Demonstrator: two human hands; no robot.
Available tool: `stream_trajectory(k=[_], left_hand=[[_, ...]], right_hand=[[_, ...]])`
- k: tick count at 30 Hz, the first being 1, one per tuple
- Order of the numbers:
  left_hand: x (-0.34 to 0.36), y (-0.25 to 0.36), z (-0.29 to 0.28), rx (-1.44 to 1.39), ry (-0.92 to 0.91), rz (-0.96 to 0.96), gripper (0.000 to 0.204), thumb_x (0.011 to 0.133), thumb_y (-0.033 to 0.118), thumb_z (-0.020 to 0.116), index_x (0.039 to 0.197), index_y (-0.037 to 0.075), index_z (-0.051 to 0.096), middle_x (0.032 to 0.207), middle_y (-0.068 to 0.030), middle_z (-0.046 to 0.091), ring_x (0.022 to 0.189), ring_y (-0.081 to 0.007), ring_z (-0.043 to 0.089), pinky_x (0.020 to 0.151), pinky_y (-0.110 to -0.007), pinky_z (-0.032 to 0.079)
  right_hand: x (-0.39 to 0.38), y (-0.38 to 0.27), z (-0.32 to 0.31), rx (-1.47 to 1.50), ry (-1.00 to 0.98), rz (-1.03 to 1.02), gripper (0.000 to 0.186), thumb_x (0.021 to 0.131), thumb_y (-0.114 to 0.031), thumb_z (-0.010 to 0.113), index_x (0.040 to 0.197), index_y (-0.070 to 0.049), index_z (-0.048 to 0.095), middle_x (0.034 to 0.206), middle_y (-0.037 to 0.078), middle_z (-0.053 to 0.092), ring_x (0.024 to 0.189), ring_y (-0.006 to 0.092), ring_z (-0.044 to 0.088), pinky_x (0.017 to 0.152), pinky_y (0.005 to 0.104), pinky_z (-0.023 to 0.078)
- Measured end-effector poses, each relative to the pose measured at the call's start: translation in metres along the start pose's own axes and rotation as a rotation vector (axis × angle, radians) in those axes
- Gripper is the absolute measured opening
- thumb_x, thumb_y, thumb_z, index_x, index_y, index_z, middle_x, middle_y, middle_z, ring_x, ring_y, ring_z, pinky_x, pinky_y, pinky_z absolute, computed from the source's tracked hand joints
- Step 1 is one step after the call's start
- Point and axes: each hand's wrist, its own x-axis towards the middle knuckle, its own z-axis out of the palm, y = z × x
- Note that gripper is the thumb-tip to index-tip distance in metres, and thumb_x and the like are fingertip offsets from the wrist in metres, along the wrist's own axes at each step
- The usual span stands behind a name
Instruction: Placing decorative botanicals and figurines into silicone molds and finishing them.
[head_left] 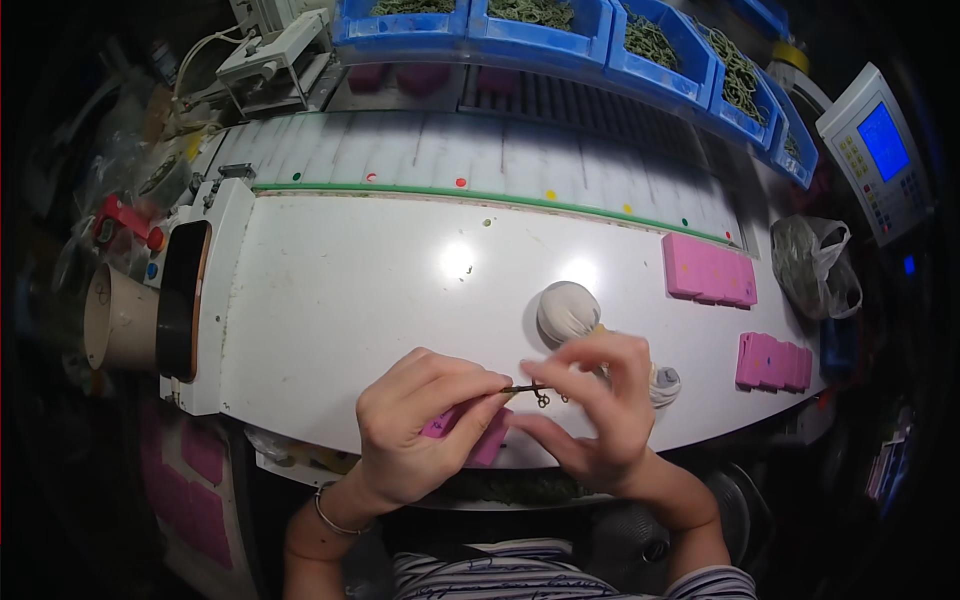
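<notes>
Near the table's front edge, my left hand (425, 420) pinches a thin dark stick-like piece (528, 388) between thumb and forefinger. Small curled loops hang from the piece's right part; its exact kind is too small to make out. My right hand (600, 400) is around its far end, thumb and fingers spread apart, with no clear grip on it. Partly hidden behind my left hand lies a pink block (488, 445). Just beyond my right hand sits a round white cloth-wrapped bundle (569, 312), and to its right a smaller white cloth bundle (664, 385).
Pink blocks (708, 270) lie in two groups at the right, near a plastic bag (815, 262). A phone (186, 300) and a beige cup (115, 318) stand left. Blue bins (545, 42) of tangled green strands line the back. A keypad device (880, 150) is far right.
</notes>
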Motion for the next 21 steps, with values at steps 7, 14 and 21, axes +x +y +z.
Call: stream_trajectory(k=[7, 14, 21], left_hand=[[0.004, -0.007, 0.004, 0.118, -0.02, 0.242, 0.024, 0.061, -0.004, 0.071, 0.083, 0.005, 0.066, 0.075, -0.0034, 0.06, 0.061, -0.0182, 0.054, 0.053, -0.027, 0.044], [0.015, -0.005, 0.009, 0.175, -0.188, 0.115, 0.006, 0.072, 0.003, 0.064, 0.075, 0.003, 0.06, 0.069, -0.007, 0.056, 0.059, -0.0213, 0.055, 0.051, -0.029, 0.043], [0.02, -0.003, 0.001, -0.007, -0.261, -0.344, 0.012, 0.079, 0.009, 0.062, 0.071, 0.0, 0.061, 0.066, -0.0089, 0.06, 0.054, -0.0132, 0.054, 0.052, -0.026, 0.042]], right_hand=[[0.009, 0.021, -0.013, 1.094, -0.462, 0.947, 0.018, 0.084, -0.014, 0.064, 0.092, 0.002, 0.061, 0.08, 0.001, 0.061, 0.072, 0.0055, 0.053, 0.065, 0.0204, 0.043], [0.009, 0.024, -0.011, 0.416, -0.334, 0.375, 0.011, 0.076, -0.006, 0.064, 0.086, -0.003, 0.061, 0.075, 0.007, 0.059, 0.067, 0.0176, 0.057, 0.06, 0.0249, 0.043], [0.107, 0.069, -0.054, 0.228, 0.075, 0.318, 0.007, 0.08, -0.005, 0.063, 0.084, 0.0, 0.062, 0.068, 0.006, 0.061, 0.05, 0.0082, 0.054, 0.046, 0.0219, 0.042]])
